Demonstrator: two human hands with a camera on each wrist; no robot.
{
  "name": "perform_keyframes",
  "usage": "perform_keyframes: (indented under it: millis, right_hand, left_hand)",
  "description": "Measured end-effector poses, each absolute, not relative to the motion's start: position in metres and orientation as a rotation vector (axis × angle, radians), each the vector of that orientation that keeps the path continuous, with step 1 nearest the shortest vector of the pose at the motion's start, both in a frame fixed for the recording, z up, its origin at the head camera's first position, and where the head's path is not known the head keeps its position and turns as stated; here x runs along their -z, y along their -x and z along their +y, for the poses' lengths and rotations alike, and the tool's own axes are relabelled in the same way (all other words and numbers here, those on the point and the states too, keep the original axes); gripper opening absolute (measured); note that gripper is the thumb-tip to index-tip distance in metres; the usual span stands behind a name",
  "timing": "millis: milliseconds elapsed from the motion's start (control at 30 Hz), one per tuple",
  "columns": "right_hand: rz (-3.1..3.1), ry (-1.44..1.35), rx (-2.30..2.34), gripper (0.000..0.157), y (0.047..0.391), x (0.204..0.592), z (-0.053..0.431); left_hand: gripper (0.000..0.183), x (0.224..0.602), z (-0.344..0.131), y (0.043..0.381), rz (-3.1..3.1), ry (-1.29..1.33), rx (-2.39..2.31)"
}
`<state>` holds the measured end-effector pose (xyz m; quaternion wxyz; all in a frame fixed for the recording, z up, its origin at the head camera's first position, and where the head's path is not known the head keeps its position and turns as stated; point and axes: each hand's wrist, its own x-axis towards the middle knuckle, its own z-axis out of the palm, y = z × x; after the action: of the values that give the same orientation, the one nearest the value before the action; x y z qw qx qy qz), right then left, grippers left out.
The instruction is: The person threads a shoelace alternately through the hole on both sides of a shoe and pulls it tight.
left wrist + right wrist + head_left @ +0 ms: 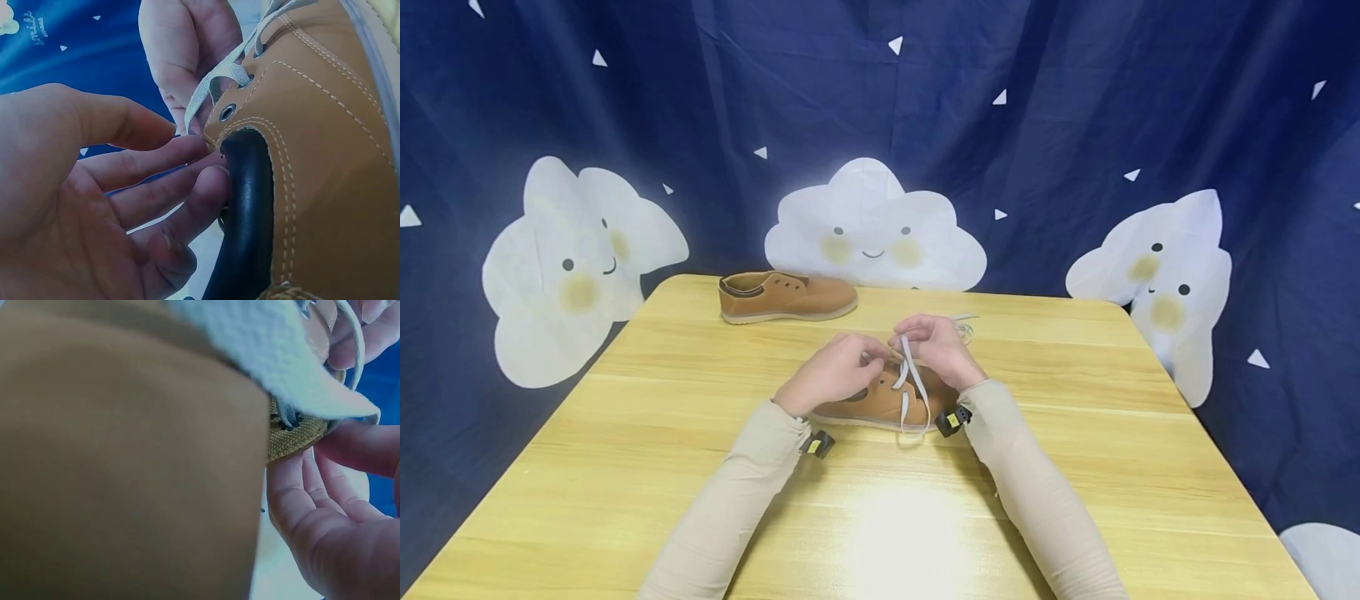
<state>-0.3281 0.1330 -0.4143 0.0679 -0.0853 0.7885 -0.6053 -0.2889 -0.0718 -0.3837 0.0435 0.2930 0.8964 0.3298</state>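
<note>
A brown leather shoe [861,408] with a pale sole lies on the table under both hands. A flat whitish shoelace [917,379] runs through some of its eyelets, with a long loop hanging over the near side. My left hand [835,371] is at the shoe's opening; in the left wrist view its loosely bent fingertips touch the edge of the eyelet flap beside the dark collar [244,206]. An unlaced eyelet [227,112] shows there. My right hand [943,350] pinches the lace at the flap, its fingers under the flap's fabric lining [294,440].
A second brown shoe [820,300], with bare eyelets, stands at the table's back left. Another whitish lace [964,332] lies beyond my right hand. The wooden table [625,467] ends at a dark blue curtain [1060,150] with cloud prints.
</note>
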Motion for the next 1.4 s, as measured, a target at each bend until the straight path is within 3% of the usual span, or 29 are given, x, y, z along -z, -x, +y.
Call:
perform_keyframes:
  millis: [300, 700, 933, 1200, 1400]
  right_hand:
    - [2.374, 0.246, 1.793, 0.042, 0.329, 0.413, 0.134]
    - [2.344, 0.278, 1.727, 0.038, 0.333, 0.415, 0.139]
    - [2.331, 0.41, 1.591, 0.042, 0.334, 0.41, 0.154]
    - [2.486, 0.753, 1.154, 0.028, 0.332, 0.401, 0.186]
    - [2.44, 0.758, 0.955, 0.03, 0.328, 0.396, 0.2]
  left_hand:
    - [0.03, 0.391, -0.065, 0.287, 2.725, -0.908, -0.982]
    - [0.024, 0.395, -0.055, 0.284, 2.795, -0.882, -0.956]
    - [0.026, 0.385, -0.059, 0.279, 2.788, -0.826, -0.976]
    - [0.029, 0.373, -0.061, 0.271, 2.816, -0.792, -0.999]
    - [0.03, 0.358, -0.061, 0.258, 2.812, -0.867, -0.982]
